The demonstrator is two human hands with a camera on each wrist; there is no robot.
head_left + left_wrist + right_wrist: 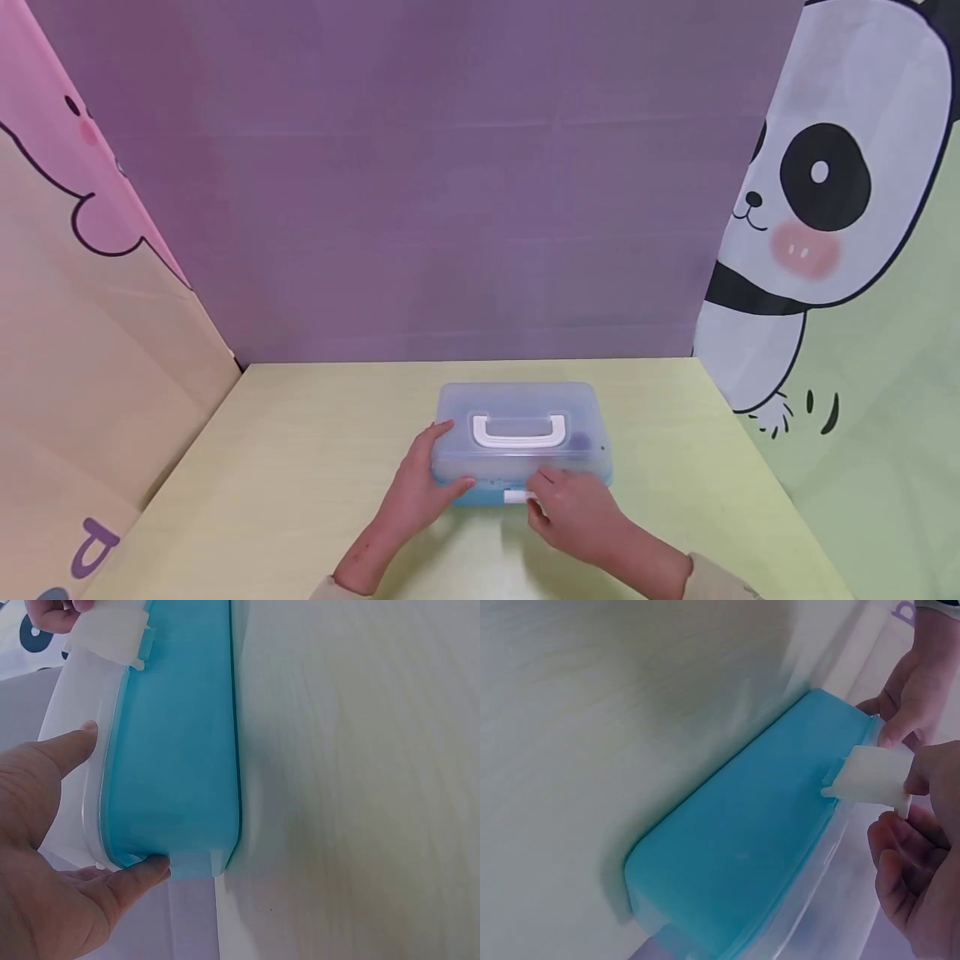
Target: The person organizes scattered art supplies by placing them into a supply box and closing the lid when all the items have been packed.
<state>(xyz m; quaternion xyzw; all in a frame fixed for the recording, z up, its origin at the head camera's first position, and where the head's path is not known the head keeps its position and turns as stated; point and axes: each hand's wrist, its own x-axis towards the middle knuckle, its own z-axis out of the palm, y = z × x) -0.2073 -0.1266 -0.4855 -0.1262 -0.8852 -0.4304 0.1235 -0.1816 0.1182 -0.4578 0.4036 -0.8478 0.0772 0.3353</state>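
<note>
A plastic storage box [480,497] with a turquoise base and a clear lid [517,396] lies on the table, its lid down. A white carry handle [519,442] lies on the lid. My left hand [422,479] holds the box's left end, thumb against the lid's front edge and fingers around the side. With my right hand [577,510] I pinch the free end of a white latch [871,774] on the front. In the right wrist view the latch stands out from the box, swung away from its turquoise front. Contents under the frosted lid are unclear.
The pale wooden table [322,433] extends on both sides of the box. Behind it stands a purple backdrop [450,183]. A panda-printed panel [862,275] borders the right, and a panel with a pink figure [112,350] borders the left.
</note>
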